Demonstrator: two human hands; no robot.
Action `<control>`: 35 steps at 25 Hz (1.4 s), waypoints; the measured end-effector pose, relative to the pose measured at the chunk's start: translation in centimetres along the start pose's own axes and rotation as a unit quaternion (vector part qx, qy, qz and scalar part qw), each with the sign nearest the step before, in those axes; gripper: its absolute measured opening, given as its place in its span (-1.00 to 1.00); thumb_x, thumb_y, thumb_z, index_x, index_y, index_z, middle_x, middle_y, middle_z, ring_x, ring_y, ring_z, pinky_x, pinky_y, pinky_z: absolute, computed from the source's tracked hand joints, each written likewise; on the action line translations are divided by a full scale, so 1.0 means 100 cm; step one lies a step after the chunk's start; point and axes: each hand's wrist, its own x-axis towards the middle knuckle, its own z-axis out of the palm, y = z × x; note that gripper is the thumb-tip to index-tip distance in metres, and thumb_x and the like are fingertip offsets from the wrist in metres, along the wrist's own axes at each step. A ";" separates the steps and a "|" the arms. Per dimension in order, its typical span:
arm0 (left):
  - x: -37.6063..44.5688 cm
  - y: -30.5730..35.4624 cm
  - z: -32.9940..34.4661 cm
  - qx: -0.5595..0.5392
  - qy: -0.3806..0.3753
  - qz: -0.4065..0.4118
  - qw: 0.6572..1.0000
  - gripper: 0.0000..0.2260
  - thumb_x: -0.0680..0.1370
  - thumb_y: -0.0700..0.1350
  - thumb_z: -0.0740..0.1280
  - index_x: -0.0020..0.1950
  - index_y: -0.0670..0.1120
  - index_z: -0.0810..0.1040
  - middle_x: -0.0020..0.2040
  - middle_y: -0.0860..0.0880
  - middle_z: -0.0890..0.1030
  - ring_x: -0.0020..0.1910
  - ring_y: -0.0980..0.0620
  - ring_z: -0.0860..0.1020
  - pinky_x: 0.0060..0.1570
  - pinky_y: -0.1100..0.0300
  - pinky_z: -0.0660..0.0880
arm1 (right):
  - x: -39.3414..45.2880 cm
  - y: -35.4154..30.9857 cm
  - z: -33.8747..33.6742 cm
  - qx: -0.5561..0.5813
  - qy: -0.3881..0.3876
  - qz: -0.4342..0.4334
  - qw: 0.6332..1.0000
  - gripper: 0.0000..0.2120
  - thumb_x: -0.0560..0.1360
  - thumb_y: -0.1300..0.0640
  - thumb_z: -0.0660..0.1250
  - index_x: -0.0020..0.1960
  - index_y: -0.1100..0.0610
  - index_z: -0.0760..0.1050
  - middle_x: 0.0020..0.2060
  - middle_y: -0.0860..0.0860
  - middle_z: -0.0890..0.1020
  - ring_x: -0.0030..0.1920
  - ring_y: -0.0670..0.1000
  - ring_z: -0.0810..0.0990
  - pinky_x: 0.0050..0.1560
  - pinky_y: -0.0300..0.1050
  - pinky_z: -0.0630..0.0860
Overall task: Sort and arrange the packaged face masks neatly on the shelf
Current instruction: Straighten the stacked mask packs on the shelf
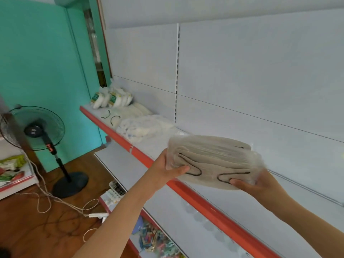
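While both hands — left hand (pixel 167 167), right hand (pixel 255 183) — grip the mask pack (pixel 214 161) (clear-wrapped), shelf (pixel 149 146) below.

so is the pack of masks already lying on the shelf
No, the pack of masks is held in the air over the shelf edge, gripped by the left hand and right hand.

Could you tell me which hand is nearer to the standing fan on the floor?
Left. The left hand holds the mask pack's end nearer the fan; the right hand holds the far end.
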 end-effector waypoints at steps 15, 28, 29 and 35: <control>0.252 -0.044 -0.120 0.192 -0.056 -0.045 0.979 -0.02 0.47 0.12 0.51 0.63 0.23 -0.15 0.60 0.23 0.01 0.58 0.24 0.00 0.51 0.16 0.11 | 0.225 0.057 0.071 0.005 0.169 0.150 0.974 0.19 0.13 -0.20 0.55 0.58 -0.10 -0.05 0.37 -0.17 0.33 0.34 -0.08 0.42 0.33 -0.13 0.38; 0.302 -0.078 -0.107 0.571 -0.196 0.214 0.768 -0.31 0.58 0.38 -0.21 0.65 0.12 -0.14 0.64 0.02 -0.26 0.62 0.03 -0.27 0.58 -0.05 -0.27 | 0.254 0.035 0.128 -0.521 0.153 0.151 0.826 -0.14 0.47 -0.48 -0.25 0.61 -0.01 0.07 0.59 0.04 0.11 0.59 0.13 0.04 0.56 0.10 0.02; 0.304 -0.078 -0.105 0.574 -0.211 0.202 0.765 -0.32 0.58 0.37 -0.19 0.65 0.12 -0.14 0.65 0.01 -0.26 0.62 0.01 -0.27 0.58 -0.07 -0.26 | 0.256 0.036 0.128 -0.515 0.123 0.171 0.831 -0.13 0.46 -0.49 -0.26 0.62 -0.02 0.00 0.61 0.04 0.03 0.60 0.13 -0.03 0.57 0.11 -0.02; 0.310 -0.081 -0.094 0.567 -0.190 0.186 0.780 -0.32 0.61 0.34 -0.10 0.66 0.06 -0.04 0.67 -0.06 -0.09 0.65 -0.06 -0.11 0.59 -0.14 -0.11 | 0.266 0.036 0.126 -0.516 0.121 0.206 0.823 -0.11 0.45 -0.49 -0.28 0.61 0.01 -0.01 0.59 0.06 0.10 0.57 0.14 0.06 0.54 0.09 0.10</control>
